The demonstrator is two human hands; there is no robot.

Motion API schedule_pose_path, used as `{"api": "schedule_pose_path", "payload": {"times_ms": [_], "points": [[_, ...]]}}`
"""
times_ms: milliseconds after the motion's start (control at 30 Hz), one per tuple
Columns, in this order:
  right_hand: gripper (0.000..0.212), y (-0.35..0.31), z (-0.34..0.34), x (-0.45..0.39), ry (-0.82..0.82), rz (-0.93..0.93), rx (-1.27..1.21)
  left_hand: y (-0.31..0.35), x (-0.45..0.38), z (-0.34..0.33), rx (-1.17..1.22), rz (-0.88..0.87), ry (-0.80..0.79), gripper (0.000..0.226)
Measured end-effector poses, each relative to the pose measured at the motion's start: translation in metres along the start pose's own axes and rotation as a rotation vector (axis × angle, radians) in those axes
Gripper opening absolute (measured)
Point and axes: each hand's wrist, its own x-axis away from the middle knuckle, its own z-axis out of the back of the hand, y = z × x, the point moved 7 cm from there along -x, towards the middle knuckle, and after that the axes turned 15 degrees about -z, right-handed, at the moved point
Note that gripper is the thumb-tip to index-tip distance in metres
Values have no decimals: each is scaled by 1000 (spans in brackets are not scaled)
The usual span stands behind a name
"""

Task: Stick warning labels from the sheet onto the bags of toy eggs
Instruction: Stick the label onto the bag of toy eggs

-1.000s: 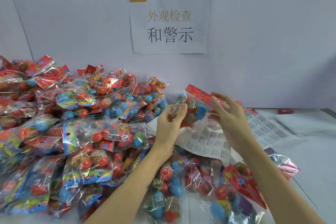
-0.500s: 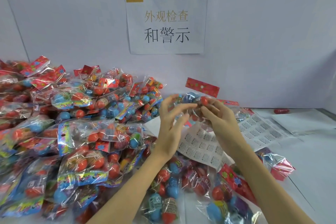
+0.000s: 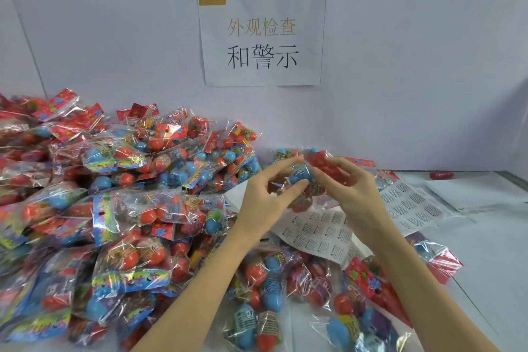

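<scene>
I hold one clear bag of toy eggs point(image 3: 303, 176) up over the table between both hands. My left hand point(image 3: 267, 200) pinches its left side with thumb and fingertips, a blue egg showing between them. My right hand point(image 3: 353, 188) grips the bag's right side near its red header card. Below the hands lies a white sheet of warning labels point(image 3: 320, 233), printed in rows of small black text. A second label sheet point(image 3: 411, 203) lies farther right.
A large heap of bagged eggs point(image 3: 114, 208) fills the left half of the table. More bags point(image 3: 300, 294) lie in front under my forearms. White paper point(image 3: 480, 191) and a small red object point(image 3: 441, 175) sit at the far right. A paper sign point(image 3: 261, 37) hangs on the wall.
The bag has been turned in my hands: its red header, earlier sticking up at the back, now lies under my right fingers. Both hands sit closer together.
</scene>
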Motion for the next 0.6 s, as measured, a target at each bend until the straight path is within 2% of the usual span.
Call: {"api": "schedule_pose_path", "payload": {"times_ms": [167,233,367,433,467,533,600], "points": [[40,4,10,-2,87,-58,-122,-12,3,-1,235,175,112,21],[40,4,14,-3,89,-80,-156,-9,3,1,201,147,142,18],[24,8,18,-3,141,-110,-199,3,2,2,6,-55,102,7],[22,6,22,-2,172,-97,-218,1,2,2,-23,-63,105,4],[25,4,21,-2,167,-91,-236,-1,2,4,-50,-50,125,6],[49,3,16,-2,135,-96,-253,-6,3,9,-109,-10,186,9],[71,2,9,-1,113,-109,-144,-9,5,15,-127,15,245,14]]}}
